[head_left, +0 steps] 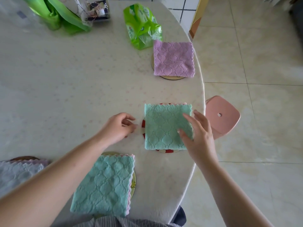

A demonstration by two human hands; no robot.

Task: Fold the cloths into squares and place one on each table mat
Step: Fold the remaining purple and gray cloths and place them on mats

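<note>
A: Head view: where's your green cloth (167, 126)?
B: Folded square on the red mat (143, 123), at 3 o'clock on the surface (65, 79).
A: And each grip?
B: Your right hand (199, 136) rests spread on its right edge; left hand (118, 128) loosely curled, holding nothing

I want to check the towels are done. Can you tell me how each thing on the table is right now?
Purple cloth: folded square, lying on a round mat.
Middle green cloth: folded square, on the red-patterned mat.
Near green cloth: folded, on a yellow-rimmed mat.
Pale cloth: on a mat at the left edge, partly out of view.
Left hand: open, beside the middle cloth.
Right hand: open, fingers over the cloth's right edge.
</note>
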